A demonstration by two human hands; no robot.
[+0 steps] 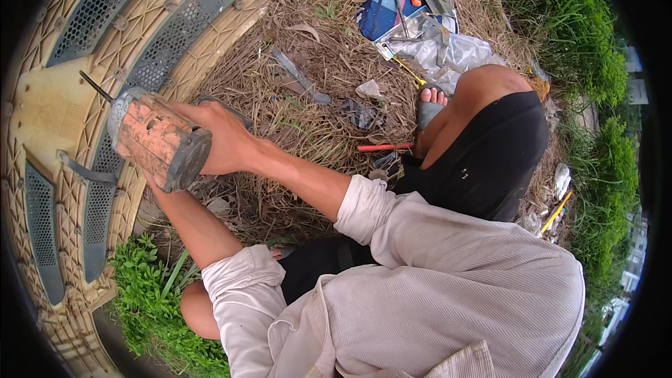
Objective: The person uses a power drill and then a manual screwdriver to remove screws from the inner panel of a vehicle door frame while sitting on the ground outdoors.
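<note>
My right hand is closed around a worn orange power drill with a grey front and a black rear end. A thin dark bit sticks out of its front toward the upper left. My left forearm reaches up behind the drill, and the tool's body hides that hand and its fingers. Beneath and beyond the drill stands a large beige ribbed plastic panel with dark honeycomb mesh inserts. The bit lies over the panel in this view; whether it touches cannot be made out.
Dry straw covers the ground. A blue plaid cloth at the back carries hand tools, beside clear plastic bags. A red stick lies by my foot. Green plants grow at lower left, and tall grass runs along the right.
</note>
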